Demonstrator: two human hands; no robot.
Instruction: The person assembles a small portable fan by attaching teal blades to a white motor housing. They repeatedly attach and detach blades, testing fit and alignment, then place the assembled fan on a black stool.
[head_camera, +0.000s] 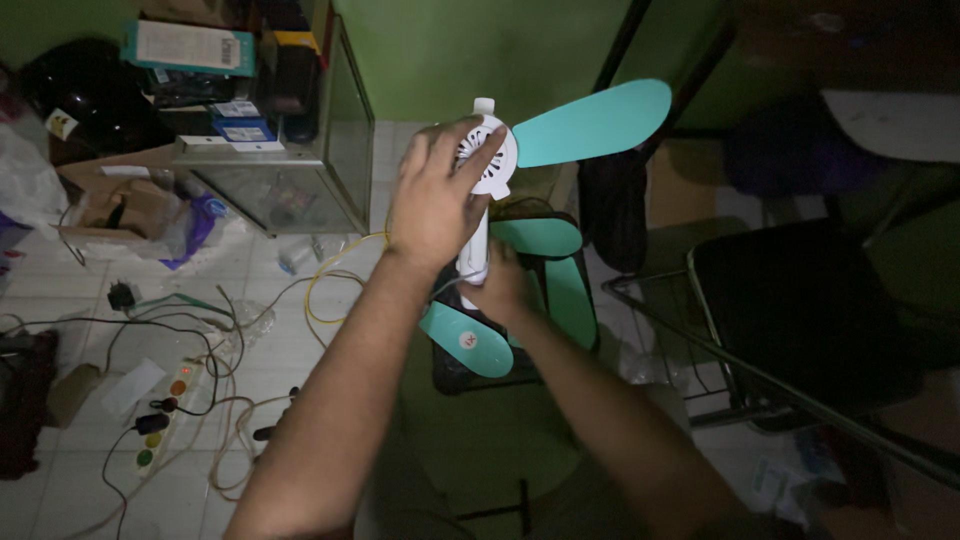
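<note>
Both forearms fill the lower frame, reaching up and away from the camera.

Left hand (437, 195) lies palm-down over the round white slotted plastic motor hub (492, 155) of a small fan, fingers spread across the vents, gripping it. Right hand (503, 288) is wrapped around the white plastic stem (476, 243) just under the hub, clenched on it. Fan is held in the air above the floor, roughly centre frame, not resting on anything.

One long teal plastic blade (594, 122) sticks out to the right of the hub. More teal blades (542, 238) sit below, behind the right hand; one teal blade with a small round sticker (467, 340) points down-left. Can't tell which of the lower ones are attached.

Step, as I read it: hub steadied or turned against the stem, assembly or inspection. Any next move needs a firm hold on the stem and care with the projecting blade.

Room: glass cabinet (300, 170) close on the left, dark chair with metal frame (800, 310) near on the right. Tiled floor (60, 290) holds a white power strip (165, 415) and loose cables (240, 440). Open room is mostly above and toward the green wall (450, 50).
</note>
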